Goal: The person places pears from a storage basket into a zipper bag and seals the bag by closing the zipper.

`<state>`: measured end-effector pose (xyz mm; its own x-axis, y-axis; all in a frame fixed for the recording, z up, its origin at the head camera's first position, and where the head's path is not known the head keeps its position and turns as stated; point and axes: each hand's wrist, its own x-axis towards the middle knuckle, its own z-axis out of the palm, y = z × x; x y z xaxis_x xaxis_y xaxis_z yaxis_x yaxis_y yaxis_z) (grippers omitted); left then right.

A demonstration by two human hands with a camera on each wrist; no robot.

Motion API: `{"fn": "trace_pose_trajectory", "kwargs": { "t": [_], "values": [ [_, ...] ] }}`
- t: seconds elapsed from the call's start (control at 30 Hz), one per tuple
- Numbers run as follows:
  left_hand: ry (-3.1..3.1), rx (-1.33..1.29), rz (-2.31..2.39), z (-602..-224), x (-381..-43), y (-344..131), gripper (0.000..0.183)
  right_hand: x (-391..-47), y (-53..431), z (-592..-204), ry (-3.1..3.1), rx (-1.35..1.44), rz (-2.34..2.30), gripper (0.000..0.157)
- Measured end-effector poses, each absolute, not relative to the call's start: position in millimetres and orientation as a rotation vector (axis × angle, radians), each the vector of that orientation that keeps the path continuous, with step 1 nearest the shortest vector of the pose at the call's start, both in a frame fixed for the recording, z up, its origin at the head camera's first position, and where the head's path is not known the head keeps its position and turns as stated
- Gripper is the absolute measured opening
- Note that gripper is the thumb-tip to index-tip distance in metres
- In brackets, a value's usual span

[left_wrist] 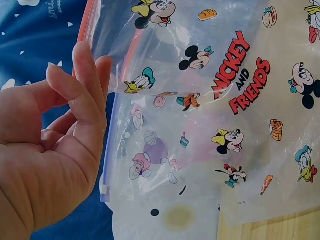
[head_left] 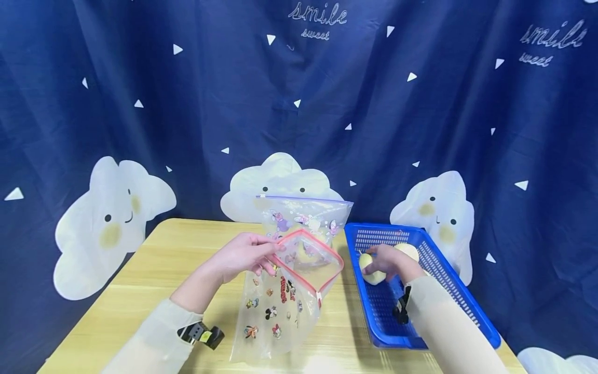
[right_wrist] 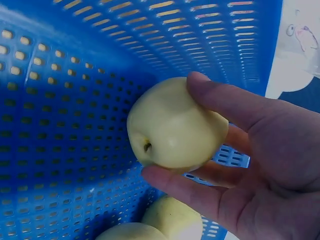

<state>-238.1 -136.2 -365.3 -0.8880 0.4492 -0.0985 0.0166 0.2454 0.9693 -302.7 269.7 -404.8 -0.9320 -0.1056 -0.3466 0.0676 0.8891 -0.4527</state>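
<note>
Here's the fruit, pale yellow with a short dark stem, inside the blue basket toward its far left corner! The right hand has it, thumb on one side and fingers curled about the other, a proper grasp. Whether it touches the basket's floor, I can't tell. Two more fruits lie just beside it, pale yellow as well.

Across to the left hand: thumb and fingers pinching the rim of the red-edged bag, and that mouth gapes in a wide diamond! The slider sits at the near right corner. It's clear plastic, printed with cartoon figures and "Mickey and Friends" in red.

Right behind it stands the purple-edged bag, its strip running straight along the top; something yellowish shows through, too blurred to name.

All of it on a pale wooden table, basket to the right of the bags. Pale sleeves on both arms, a black device at each wrist. And beyond, the navy curtain with smiling white clouds, small triangles and "smile sweet" lettering!
</note>
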Motion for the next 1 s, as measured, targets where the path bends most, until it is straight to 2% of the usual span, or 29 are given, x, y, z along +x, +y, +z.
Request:
{"fn": "trace_pose_trajectory", "kwargs": {
  "t": [0.4,0.63,0.83,1.0],
  "values": [
    [2.141,0.423,1.708,-366.1,-236.8,-133.5,0.038,-288.0,282.6,-384.2,2.823,-0.055,-0.788,0.078],
    [2.147,0.427,1.702,-365.1,-236.5,-131.8,0.037,-271.3,288.3,-361.5,2.891,-0.083,-0.963,0.086],
    [2.157,0.430,1.695,-365.3,-237.9,-130.7,0.037,-253.3,273.2,-338.7,2.911,-0.146,-1.130,0.090],
    [2.163,0.426,1.692,-365.2,-238.7,-129.3,0.038,-236.7,245.6,-321.9,2.920,-0.265,-1.205,0.084]
  ]
}}
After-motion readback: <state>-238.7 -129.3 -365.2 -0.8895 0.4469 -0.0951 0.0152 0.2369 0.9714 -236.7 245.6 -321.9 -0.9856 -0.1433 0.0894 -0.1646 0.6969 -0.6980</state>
